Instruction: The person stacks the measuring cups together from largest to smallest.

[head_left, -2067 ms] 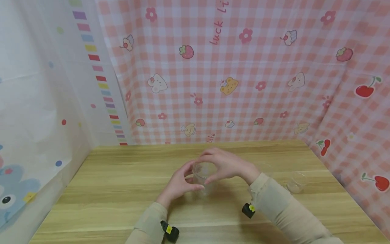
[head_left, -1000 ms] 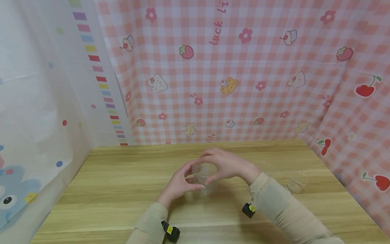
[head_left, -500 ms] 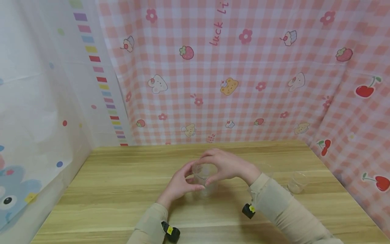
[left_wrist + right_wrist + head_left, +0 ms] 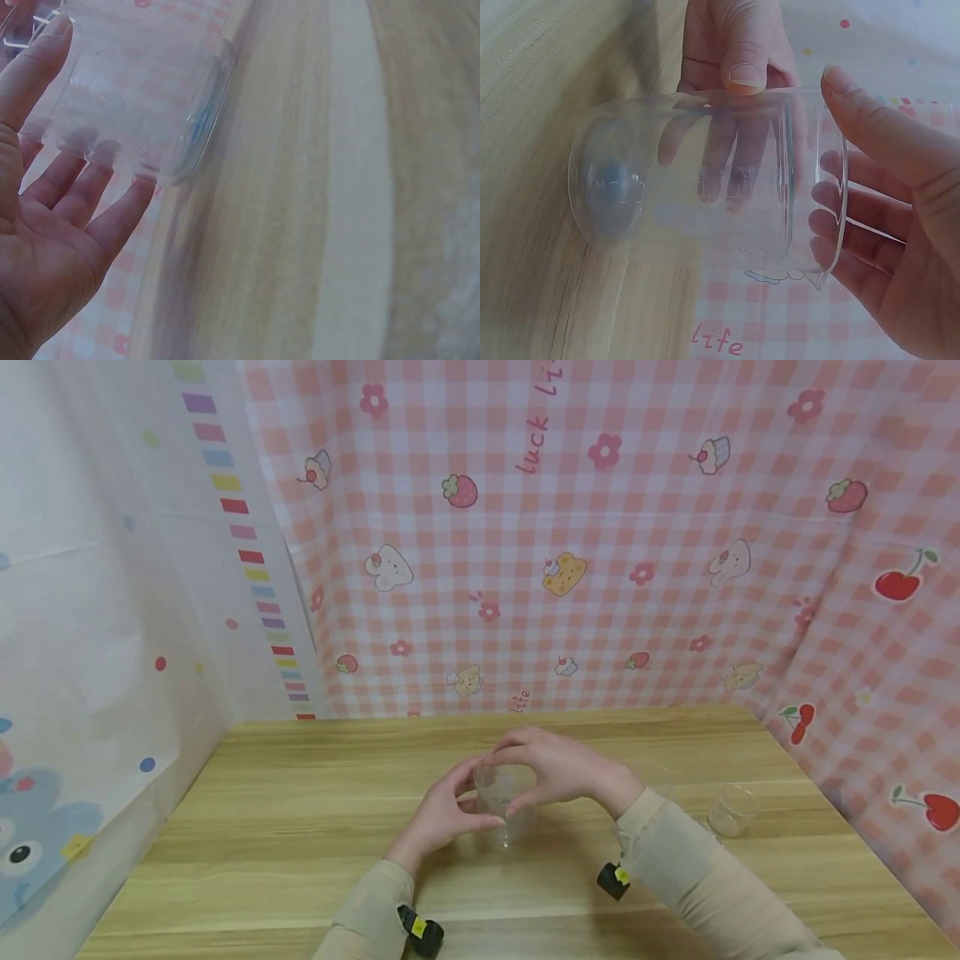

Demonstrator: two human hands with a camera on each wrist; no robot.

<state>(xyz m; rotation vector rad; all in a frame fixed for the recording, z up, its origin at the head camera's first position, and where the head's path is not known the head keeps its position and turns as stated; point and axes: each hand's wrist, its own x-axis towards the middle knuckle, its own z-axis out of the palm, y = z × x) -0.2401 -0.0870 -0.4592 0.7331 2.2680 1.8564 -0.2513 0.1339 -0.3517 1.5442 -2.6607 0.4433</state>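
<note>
A clear glass beaker [image 4: 645, 225] with printed graduation marks stands upright at mid-table. In the right wrist view two rim lines show near its mouth; I cannot tell whether a second vessel sits inside. My left hand [image 4: 442, 814] holds the beaker's side, thumb in front and fingers behind, as the left wrist view also shows. From above, my right hand [image 4: 558, 767] grips the rim, its thumb on the near side and its fingers round the far side. The two thumb tips almost meet in the head view.
A smaller clear glass beaker [image 4: 731, 812] stands on the right side of the wooden table [image 4: 300, 843]. Another faint clear rim [image 4: 656, 772] shows behind my right wrist. A pink checked cloth [image 4: 480, 527] hangs along the table's back edge.
</note>
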